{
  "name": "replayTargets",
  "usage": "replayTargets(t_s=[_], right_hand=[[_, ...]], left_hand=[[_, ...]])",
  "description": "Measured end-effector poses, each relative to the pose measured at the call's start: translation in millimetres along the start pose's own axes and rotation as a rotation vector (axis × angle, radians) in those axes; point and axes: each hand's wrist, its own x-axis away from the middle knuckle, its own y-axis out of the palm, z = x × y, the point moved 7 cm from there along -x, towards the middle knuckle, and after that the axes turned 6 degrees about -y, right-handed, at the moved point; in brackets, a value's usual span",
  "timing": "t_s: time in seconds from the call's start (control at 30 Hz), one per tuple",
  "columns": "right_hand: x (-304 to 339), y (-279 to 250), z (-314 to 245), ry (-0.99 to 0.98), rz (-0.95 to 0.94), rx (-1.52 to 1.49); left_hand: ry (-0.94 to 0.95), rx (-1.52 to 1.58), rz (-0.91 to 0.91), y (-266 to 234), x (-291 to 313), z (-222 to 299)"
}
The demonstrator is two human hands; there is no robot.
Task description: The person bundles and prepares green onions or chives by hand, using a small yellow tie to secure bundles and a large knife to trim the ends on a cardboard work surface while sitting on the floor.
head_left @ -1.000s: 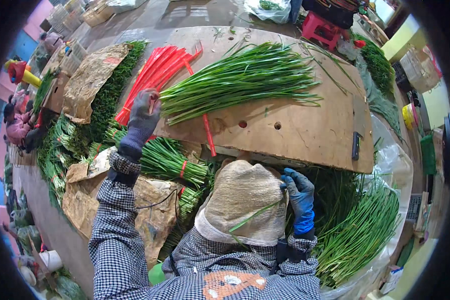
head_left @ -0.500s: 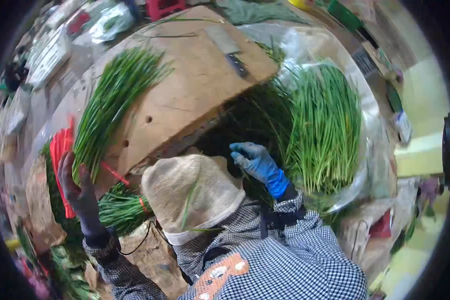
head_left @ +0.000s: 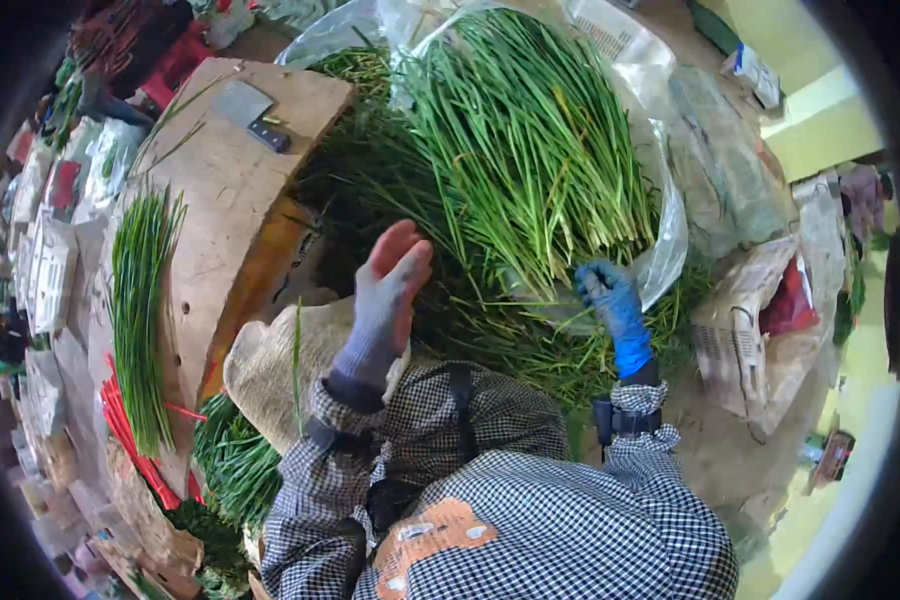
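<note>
My left hand [head_left: 390, 290], in a grey glove with reddish fingertips, hovers over the dark stems with its fingers stretched out and holding nothing. My right hand [head_left: 610, 300], in a blue glove, is at the pale cut ends of a large heap of garlic chives [head_left: 530, 150]. Its fingers are slightly bent and apart, and I cannot see any stalk inside them. The heap lies on clear plastic sheeting [head_left: 660, 270], leaves pointing away from me. On the left, a smaller bunch of chives [head_left: 145, 310] rests along the wooden board [head_left: 215, 200].
A cleaver [head_left: 250, 112] lies at the board's far end. Red ties [head_left: 125, 420] hang by its near left edge, beside more bundled chives [head_left: 235, 460]. A beige cloth [head_left: 270, 365] covers my knee. Loose stems litter the space below the heap. A pale crate [head_left: 740, 350] stands right.
My view has swung right, toward the large heap. My left hand has moved away from the bunch on the board to above my lap; my right hand has reached the heap's cut ends.
</note>
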Motion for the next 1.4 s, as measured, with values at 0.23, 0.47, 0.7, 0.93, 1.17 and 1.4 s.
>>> replayTargets(t_s=[0.23, 0.47, 0.7, 0.93, 1.17, 1.4], right_hand=[[-26, -28, 10, -0.169, 0.158, 0.421], [-71, 9, -11, -0.171, -0.019, 0.678], [-86, 19, 14, -0.128, -0.106, 0.714], [-72, -24, 14, -0.029, -0.047, 0.371], [-75, -8, 7, -0.143, -0.037, 0.695], [-45, 71, 9, -0.358, -0.186, 0.581]], left_hand=[[-0.346, -0.198, 0.223, 6, -72, -82], [-0.397, -0.363, 0.306, -7, -111, -125], [-0.343, -0.195, 0.205, 22, -100, -116], [-0.195, -0.211, 0.055, 45, -69, -117], [-0.415, 0.051, -0.040, 59, -97, -152], [-0.193, 0.011, -0.170, 90, -99, -137]])
